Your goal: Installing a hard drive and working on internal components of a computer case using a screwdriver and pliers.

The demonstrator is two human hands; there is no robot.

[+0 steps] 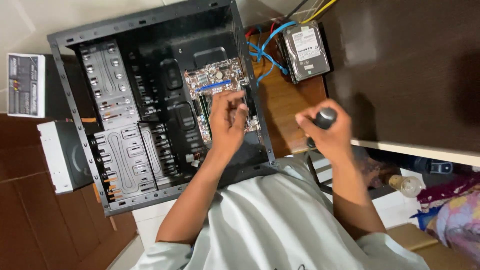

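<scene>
Both forearms reach forward from the bottom of the view, over a pale grey shirt. The left arm goes toward 12 o'clock into the open black computer case [150,115], and the left hand [226,122] hovers over the motherboard [212,82] with bent fingers, the fingertips pinched near each other; if something small is between them I cannot tell. The right arm is bent at about 3 o'clock from the left one. The right hand [326,132] is closed around a screwdriver [324,119]; only its black round handle end shows between the fingers.

The case lies on its side on a brown wooden surface [285,107]. At 1 o'clock from the case a hard drive [305,52] lies flat, with blue cables [265,52] running from it to the case. A white optical drive [60,157] sticks out of the case at 9 o'clock. A clear bottle [406,185] lies low at 4 o'clock.
</scene>
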